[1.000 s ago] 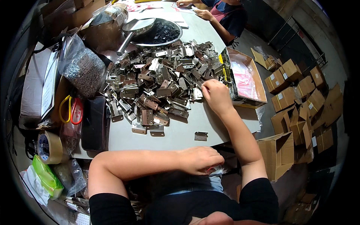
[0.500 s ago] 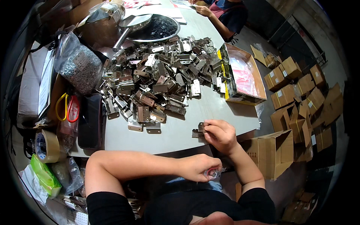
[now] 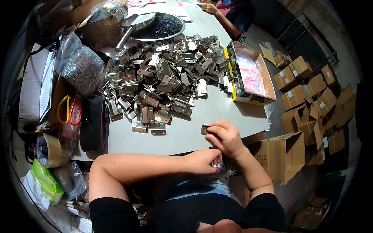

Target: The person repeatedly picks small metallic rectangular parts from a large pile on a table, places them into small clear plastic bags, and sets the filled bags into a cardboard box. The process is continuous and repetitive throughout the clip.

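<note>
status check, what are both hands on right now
Right hand pinching a small metal hinge at the table edge. Left hand closed on a clear plastic bag. Hinge pile lies apart, nothing between.

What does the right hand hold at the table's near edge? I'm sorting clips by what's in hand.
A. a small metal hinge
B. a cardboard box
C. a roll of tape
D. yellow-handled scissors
A: the right hand pinches a small metal hinge at its fingertips, apart from the hinge pile farther up the table.
</note>
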A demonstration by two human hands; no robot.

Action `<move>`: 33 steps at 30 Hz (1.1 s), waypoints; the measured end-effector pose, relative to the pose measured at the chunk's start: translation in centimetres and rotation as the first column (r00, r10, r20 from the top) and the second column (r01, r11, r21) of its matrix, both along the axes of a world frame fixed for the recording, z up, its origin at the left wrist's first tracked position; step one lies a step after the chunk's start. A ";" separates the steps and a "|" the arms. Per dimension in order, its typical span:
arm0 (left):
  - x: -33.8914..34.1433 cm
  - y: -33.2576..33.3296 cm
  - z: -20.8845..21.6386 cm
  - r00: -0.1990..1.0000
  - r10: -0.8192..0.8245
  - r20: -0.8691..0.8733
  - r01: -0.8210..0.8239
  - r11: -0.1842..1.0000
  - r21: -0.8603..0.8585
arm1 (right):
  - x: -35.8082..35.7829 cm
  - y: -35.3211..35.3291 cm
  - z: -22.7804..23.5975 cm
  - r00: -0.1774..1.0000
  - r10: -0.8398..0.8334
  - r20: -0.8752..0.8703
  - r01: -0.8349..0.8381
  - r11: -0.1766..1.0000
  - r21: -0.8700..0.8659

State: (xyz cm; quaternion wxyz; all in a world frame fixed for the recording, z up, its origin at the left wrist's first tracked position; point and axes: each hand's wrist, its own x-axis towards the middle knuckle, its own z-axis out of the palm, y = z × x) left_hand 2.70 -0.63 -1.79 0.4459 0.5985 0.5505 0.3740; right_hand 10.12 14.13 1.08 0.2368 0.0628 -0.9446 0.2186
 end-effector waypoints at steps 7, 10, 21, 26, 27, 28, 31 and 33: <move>0.2 -0.4 -0.5 0.939 -0.173 -0.297 0.143 0.982 -0.120 | 0.0 0.4 -0.4 0.991 -0.124 -0.055 0.114 0.981 -0.154; 2.7 -1.4 -2.4 0.939 -0.193 -0.284 0.189 0.981 -0.039 | -0.1 0.2 -0.9 0.985 -0.137 -0.106 0.120 0.981 -0.153; 13.6 -3.3 -11.6 0.755 0.415 0.508 -0.358 0.909 -0.211 | 0.1 -0.1 -2.1 0.982 -0.154 -0.113 0.131 0.973 -0.192; 13.2 -3.9 -12.6 0.624 0.470 0.624 -0.402 0.878 -0.258 | 0.1 -0.1 -2.6 0.981 -0.185 -0.062 0.154 0.930 -0.334; 13.3 -4.0 -12.4 0.650 0.466 0.600 -0.404 0.881 -0.247 | 0.1 0.1 -3.0 0.976 -0.202 -0.077 0.163 0.923 -0.347; 13.5 -4.0 -12.1 0.675 0.463 0.575 -0.405 0.884 -0.236 | -0.1 0.3 -3.3 0.971 -0.220 -0.092 0.173 0.916 -0.362; 13.7 -4.2 -11.8 0.685 0.462 0.563 -0.403 0.884 -0.236 | -0.2 -0.3 -2.5 0.963 -0.266 0.045 0.257 0.852 -0.457; 13.7 -4.3 -11.8 0.677 0.475 0.562 -0.426 0.876 -0.228 | -0.4 -0.5 -1.8 0.952 -0.292 0.092 0.303 0.858 -0.415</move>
